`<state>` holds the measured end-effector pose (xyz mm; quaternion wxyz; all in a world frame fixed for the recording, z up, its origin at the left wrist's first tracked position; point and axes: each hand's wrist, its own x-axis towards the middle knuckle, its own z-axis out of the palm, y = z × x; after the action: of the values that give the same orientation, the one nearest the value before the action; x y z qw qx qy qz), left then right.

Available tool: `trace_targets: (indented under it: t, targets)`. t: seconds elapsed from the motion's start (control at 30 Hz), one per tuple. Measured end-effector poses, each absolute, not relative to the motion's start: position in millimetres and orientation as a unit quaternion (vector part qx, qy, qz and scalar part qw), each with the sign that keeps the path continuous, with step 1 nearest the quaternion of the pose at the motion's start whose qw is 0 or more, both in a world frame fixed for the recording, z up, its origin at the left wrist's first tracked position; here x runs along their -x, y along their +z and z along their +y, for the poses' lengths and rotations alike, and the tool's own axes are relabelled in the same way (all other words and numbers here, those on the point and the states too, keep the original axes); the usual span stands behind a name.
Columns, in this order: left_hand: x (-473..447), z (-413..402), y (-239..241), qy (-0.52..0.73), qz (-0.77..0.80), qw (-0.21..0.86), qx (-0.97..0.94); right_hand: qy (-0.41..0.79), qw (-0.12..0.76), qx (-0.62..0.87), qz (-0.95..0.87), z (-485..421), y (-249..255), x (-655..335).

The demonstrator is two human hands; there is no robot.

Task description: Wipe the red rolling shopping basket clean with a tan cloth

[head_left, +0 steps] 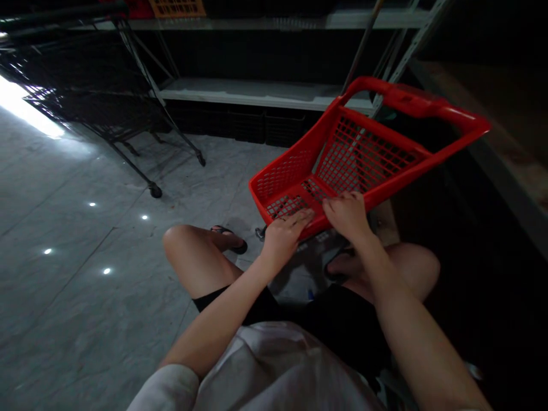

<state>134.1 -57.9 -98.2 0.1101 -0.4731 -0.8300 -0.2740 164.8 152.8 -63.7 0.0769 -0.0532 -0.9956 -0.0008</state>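
Observation:
A red plastic shopping cart (pixel 406 177) with grid-patterned walls and a looped handle stands in front of me, its handle toward the upper right. My left hand (pixel 285 234) rests over its near rim, fingers curled over the edge. Just to the right, my right hand (pixel 347 217) also grips that rim, its fingertips bent inward over the basket. The thumbs are mostly hidden. Nothing shows inside the basket. One small caster (pixel 260 233) is visible below the cart's left end.
A dark wire shopping cart (pixel 85 97) on casters stands at the upper left. Behind is a metal shelf (pixel 248 91), with black crates (pixel 248 125) under it and a yellow crate (pixel 180 8) above. My knees flank the red cart. The right side is very dark.

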Motion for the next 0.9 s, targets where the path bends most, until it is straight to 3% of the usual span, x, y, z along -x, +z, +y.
trace_targets:
  t: [0.2, 0.4, 0.53, 0.73, 0.9]
  targets:
    - [-120, -81, -103, -0.211, -0.751, 0.118, 0.614, 0.037, 0.140, 0.060, -0.988, 240, -94, -189]
    - [-59, -97, -101, -0.160, -0.778, 0.158, 0.586, 0.091, 0.148, 0.030, -0.984, 259, -101, -196]
    - [-79, -96, -108, -0.192, -0.802, 0.200, 0.529, 0.102, 0.152, 0.042, -0.982, 253, -99, -195]
    - [-192, -39, -112, -0.226, -0.781, 0.176, 0.554, 0.023, 0.087, 0.053, -0.995, 244, -82, -201]
    - [-188, -28, -96, -0.250, -0.732, 0.115, 0.623, 0.053, -0.040, 0.028, -0.997, 215, -56, -219]
